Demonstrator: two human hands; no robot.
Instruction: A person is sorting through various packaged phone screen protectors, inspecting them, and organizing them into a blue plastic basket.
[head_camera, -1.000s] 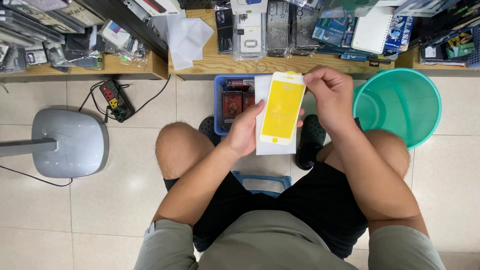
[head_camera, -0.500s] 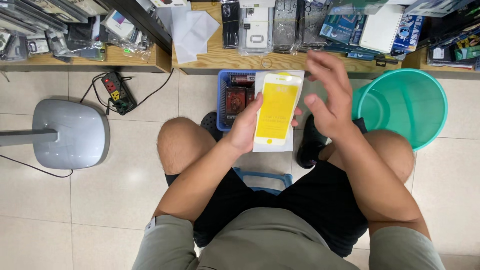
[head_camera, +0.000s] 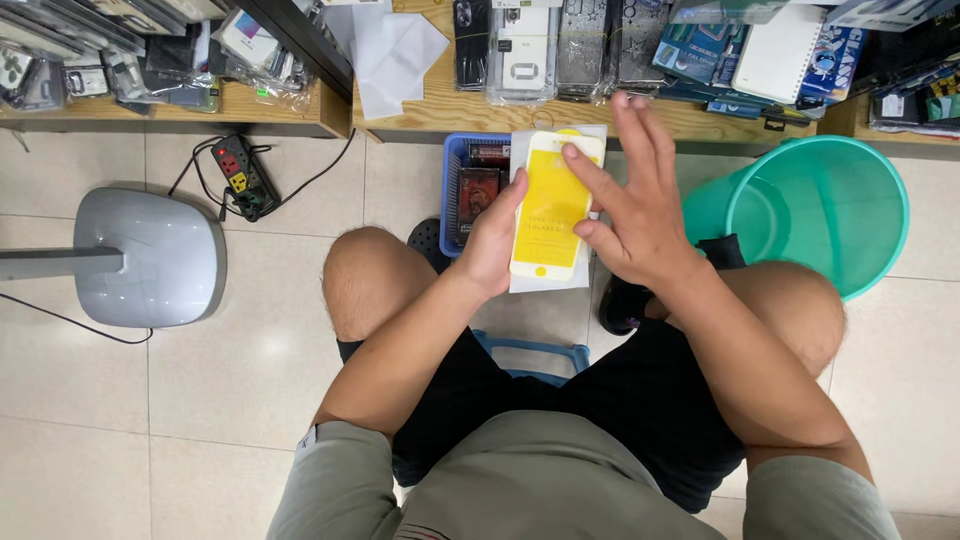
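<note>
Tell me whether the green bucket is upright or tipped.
Tipped: the bucket leans by the right knee, so its round rim faces the camera and its inside wall shows.

Yellow screen protector (head_camera: 553, 205), teal bucket (head_camera: 820, 205), blue basket (head_camera: 457, 190), grey base (head_camera: 150, 257)

Bright, even indoor light falls from overhead. Soft, short shadows sit under the knees and beside the green bucket (head_camera: 815, 210). A pale glare patch shows on the floor tiles (head_camera: 265, 345), and the plastic sleeves on the shelf (head_camera: 560, 115) glint. Focus is sharp at the centre; the right hand (head_camera: 630, 205) blurs slightly. Edges bow a little.
</note>
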